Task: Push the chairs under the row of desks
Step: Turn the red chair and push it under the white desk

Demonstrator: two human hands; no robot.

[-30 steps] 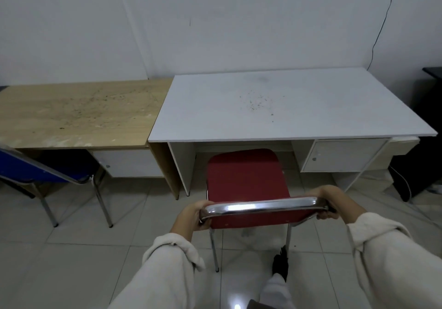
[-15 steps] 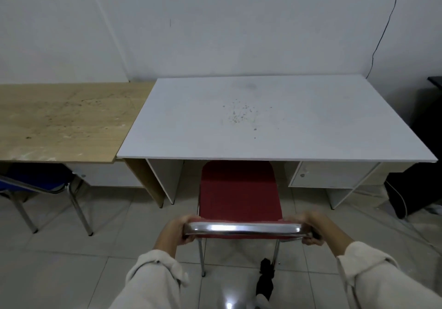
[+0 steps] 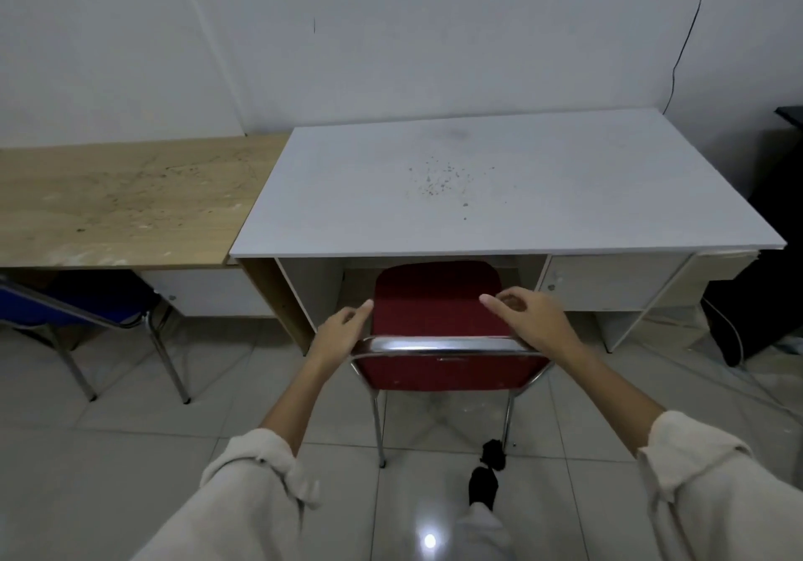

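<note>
Pale tiled floor, white wall; two worktops in a row. Left hand and right hand: fingers loosely spread, grip open, holding nothing, poised just over the chrome back rail of the red chair. Chair seat ahead of the hands, its front edge at the white worktop. Wooden worktop far left of the hands, blue chair partly beneath it.
</note>
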